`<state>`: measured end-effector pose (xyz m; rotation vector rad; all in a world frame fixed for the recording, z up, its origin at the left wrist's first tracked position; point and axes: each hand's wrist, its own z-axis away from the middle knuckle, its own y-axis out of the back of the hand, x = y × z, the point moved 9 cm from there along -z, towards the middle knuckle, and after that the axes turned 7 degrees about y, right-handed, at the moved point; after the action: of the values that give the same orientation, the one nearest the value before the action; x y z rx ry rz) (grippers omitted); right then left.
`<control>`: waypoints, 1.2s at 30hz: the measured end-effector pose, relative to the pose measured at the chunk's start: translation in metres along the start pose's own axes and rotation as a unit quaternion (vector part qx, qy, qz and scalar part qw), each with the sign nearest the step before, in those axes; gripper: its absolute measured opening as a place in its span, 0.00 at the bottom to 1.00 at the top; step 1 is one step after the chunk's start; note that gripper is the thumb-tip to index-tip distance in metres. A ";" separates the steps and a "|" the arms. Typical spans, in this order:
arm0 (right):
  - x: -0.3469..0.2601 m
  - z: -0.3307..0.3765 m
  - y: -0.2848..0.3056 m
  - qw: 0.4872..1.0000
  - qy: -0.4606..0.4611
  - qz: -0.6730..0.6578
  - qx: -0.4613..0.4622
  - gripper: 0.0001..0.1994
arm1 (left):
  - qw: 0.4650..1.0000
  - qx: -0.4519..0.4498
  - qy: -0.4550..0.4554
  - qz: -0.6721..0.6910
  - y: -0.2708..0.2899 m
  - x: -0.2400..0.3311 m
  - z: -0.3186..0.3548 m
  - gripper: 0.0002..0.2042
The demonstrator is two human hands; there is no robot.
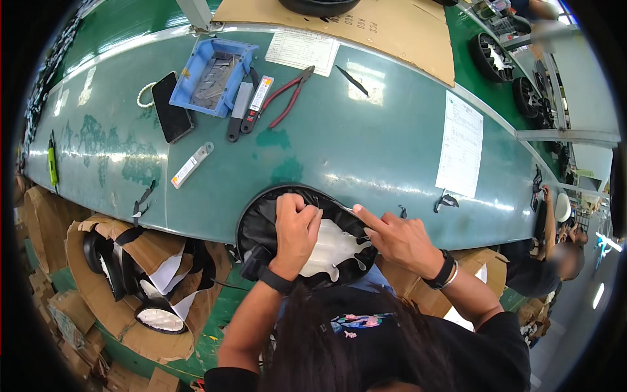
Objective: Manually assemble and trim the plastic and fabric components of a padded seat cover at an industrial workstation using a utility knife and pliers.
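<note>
A round black cushion-like piece (258, 219), with a black cover and a pale, lobed white inside (333, 247), rests against the table's near edge in front of my body. Closed in a pinch, my left hand (297, 232) grips the gathered black cover on the piece's left side. Over the right rim is my right hand (401, 242), its index finger stretched along the edge and its other fingers curled. A thin pale sliver shows by that fingertip. What the curled fingers hold is too small to make out.
On the green table (385, 150) lie a blue bin (183, 91) of metal blades, red-handled pliers (290, 98), cutters (240, 111), a phone (171, 108) and paper sheets (460, 144). A cardboard box (85, 261) of similar pieces stands at left. People work at far right.
</note>
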<state>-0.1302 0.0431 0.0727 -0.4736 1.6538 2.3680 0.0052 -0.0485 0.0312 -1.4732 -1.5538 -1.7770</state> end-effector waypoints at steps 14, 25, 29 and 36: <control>-0.003 0.004 -0.025 0.993 0.034 0.077 -0.087 0.32 | 0.972 -0.083 0.145 0.164 0.002 -0.029 0.003 0.06; -0.030 -0.105 -0.001 0.967 0.089 -0.238 0.020 0.22 | 0.682 0.045 0.395 0.613 0.009 -0.025 0.018 0.15; 0.050 -0.217 0.024 0.965 -0.072 -0.156 0.197 0.16 | 0.715 0.036 0.428 0.551 0.049 -0.049 0.018 0.13; 0.071 -0.266 -0.008 0.938 -0.100 -0.069 0.325 0.14 | 0.695 -0.006 0.435 0.572 0.049 -0.062 0.020 0.09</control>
<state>-0.1564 -0.2040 -0.0451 -0.2023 2.0707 1.5699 0.0775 -0.0687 0.0000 -0.8935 -0.0064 -1.2477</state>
